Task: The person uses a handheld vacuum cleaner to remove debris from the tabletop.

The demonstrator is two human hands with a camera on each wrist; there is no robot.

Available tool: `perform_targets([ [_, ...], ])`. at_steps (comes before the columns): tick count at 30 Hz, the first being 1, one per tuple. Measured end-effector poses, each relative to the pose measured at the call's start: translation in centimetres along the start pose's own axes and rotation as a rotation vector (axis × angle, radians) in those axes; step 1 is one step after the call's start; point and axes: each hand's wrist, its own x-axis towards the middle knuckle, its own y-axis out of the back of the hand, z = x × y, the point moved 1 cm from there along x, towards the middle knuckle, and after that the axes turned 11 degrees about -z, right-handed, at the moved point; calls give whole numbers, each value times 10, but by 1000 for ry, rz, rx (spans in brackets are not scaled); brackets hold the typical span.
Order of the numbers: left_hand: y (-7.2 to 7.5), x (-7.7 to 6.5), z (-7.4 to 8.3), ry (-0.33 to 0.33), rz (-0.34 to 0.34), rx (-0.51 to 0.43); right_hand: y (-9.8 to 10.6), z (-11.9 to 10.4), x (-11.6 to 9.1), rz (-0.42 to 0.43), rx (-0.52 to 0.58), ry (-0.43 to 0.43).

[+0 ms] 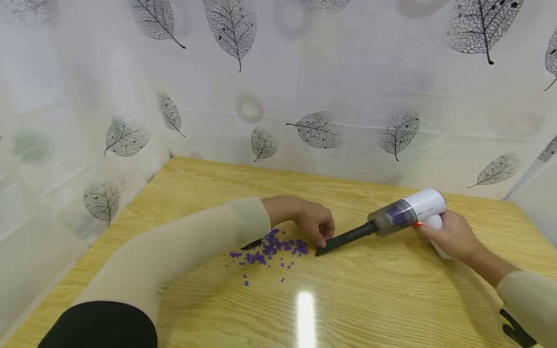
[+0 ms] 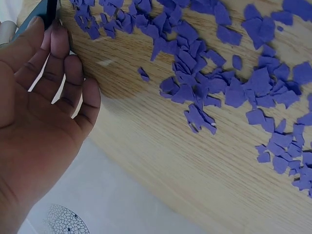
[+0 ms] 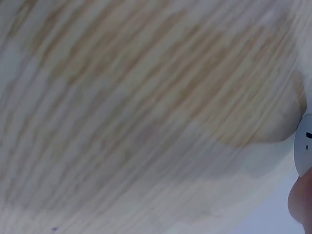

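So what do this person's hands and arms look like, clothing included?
The left hand and right hand are bare, without gloves. The left arm wears a plain cream sleeve with a wide cuff, and black fabric higher up. The right sleeve is cream too. A dark piece shows beside it, too unclear to identify.

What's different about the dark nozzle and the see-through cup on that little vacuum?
The nozzle is dark and solid-looking, while the cup is see-through, with purple showing inside. The nozzle is long and slim; the cup is wider. The left hand pinches the nozzle near its tip but is well away from the cup. Both are parts of the same vacuum, joined end to end.
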Motion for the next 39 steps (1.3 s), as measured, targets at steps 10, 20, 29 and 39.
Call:
perform_targets([
  [10, -1, -4, -4, -2, -49, 5, -5, -8, 6, -5, 26, 32],
  [20, 0, -8, -9, -1, -67, 2, -9, -13, 13, -22, 25, 26],
  [29, -1, -10, -12, -3, -71, 3, -10, -18, 17, -24, 30, 27],
  [39, -1, -14, -13, 3, -64, 13, -11, -23, 20, -22, 31, 33],
])
